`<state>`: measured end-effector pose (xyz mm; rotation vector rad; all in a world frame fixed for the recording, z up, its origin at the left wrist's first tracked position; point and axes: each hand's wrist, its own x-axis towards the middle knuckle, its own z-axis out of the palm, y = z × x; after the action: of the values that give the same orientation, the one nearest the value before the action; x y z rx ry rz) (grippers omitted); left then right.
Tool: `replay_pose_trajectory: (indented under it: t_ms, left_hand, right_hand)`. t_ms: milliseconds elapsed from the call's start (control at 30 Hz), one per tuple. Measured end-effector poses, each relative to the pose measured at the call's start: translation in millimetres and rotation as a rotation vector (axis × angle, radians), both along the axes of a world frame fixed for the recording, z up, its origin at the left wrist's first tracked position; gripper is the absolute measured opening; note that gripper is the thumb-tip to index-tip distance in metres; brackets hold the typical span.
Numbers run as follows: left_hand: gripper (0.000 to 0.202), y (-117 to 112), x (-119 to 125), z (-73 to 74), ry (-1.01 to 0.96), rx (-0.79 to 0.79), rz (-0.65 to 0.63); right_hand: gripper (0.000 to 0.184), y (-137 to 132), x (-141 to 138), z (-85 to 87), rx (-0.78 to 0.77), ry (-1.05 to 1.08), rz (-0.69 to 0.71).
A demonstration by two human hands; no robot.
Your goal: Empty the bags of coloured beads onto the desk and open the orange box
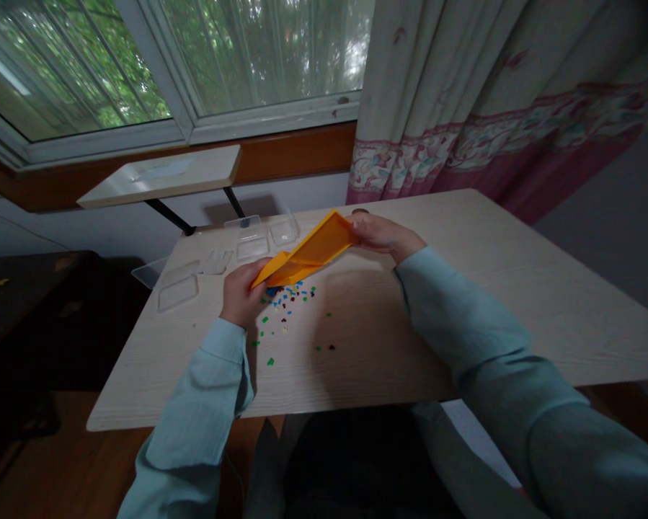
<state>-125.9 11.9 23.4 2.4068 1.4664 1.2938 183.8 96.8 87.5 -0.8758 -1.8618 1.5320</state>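
Observation:
Between my two hands an orange tray (324, 247) is held up at a slant, its left end lower than its right. My left hand (241, 292) grips the low left end, fingers closed on the edge. My right hand (382, 236) is closed on the raised right end. Under and in front of the tray, many small pieces (285, 297) in blue, green, dark red and pale yellow lie scattered on the table. Some blue ones are bunched beneath the low end, partly hidden by the tray and my left hand.
Several clear plastic boxes and lids (252, 247) stand at the table's back left; another clear box (177, 293) is nearer the left edge. A raised shelf (166, 175) on black legs overhangs the back left corner. A curtain (410, 144) hangs behind the pale wooden table (518, 288).

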Motion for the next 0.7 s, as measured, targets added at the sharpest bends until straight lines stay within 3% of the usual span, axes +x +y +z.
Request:
replay_pose_trajectory:
  t_ms: [167, 433, 700]
  left_hand:
    - [0.035, -1, -1, 0.4, 0.096, 0.067, 0.007]
    - [0.034, -3, -2, 4.5, 0.313, 0.036, 0.109]
    - [0.03, 0, -3, -1.3, 0.232, 0.121, 0.118]
  right_hand:
    - [0.04, -1, 3, 3.1, -0.025, 0.03, 0.044]
    - [0.035, 5, 7, 1.8, 0.003, 0.04, 0.117]
    - [0.041, -3, 0, 13.6, 0.113, -0.006, 0.031]
